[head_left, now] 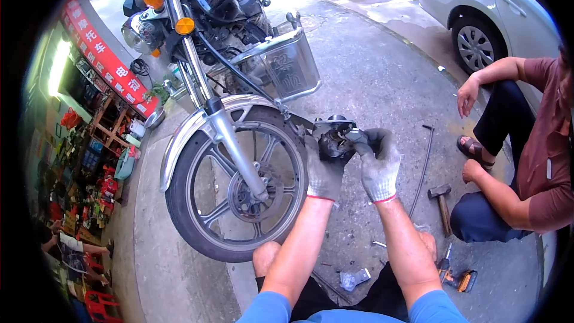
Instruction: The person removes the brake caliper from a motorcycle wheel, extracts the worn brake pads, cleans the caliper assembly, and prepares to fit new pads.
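Note:
Between my gloved hands, beside the motorcycle's front wheel (205, 220), is a dark, greasy brake caliper (332, 143) with a metal bracket plate on top. My left hand (323, 173) is closed round its left side and underside. From the right, my right hand (381, 167) grips it, thumb and fingers pressed together at a small metal piece on its edge. Both gloves are grey-white with red cuffs and dark, soiled fingers. A black hose runs to the caliper from the fork. The brake disc (239, 200) shows bare on the wheel hub.
On the concrete at right lie a hammer (443, 209), a long bent bar (423, 170) and a cordless drill (459, 278). A small plastic bag (353, 279) lies between my legs. Another person (544, 161) squats at right, before a white car (508, 9). Shop shelves (107, 125) stand at left.

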Available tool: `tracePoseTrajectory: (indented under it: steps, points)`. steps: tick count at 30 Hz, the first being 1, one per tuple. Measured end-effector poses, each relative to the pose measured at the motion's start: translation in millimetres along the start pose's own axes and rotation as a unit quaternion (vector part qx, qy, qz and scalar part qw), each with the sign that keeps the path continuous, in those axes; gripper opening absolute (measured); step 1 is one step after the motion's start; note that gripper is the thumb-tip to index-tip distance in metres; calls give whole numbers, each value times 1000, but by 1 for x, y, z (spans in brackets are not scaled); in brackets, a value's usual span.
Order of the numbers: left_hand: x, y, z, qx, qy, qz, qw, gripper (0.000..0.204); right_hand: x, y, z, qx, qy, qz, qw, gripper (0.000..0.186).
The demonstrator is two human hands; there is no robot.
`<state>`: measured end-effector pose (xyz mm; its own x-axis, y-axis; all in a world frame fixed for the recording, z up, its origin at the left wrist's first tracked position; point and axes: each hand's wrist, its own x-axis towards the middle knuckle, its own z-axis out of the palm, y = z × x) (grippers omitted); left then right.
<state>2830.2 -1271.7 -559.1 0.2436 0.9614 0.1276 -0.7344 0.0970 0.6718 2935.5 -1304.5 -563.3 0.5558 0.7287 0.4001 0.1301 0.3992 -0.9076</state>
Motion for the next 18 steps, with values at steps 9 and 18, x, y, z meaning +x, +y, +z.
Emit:
tracePoseTrajectory:
  steps: [9, 18]
  points:
    - [5, -2, -21, -52, -12, -10, 999, 89, -9, -9, 1, 25, -25, 9, 999, 21]
    - [4, -4, -33, -90, -59, -17, 994, 82, -22, -11, 0, 32, -41, 4, 999, 25]
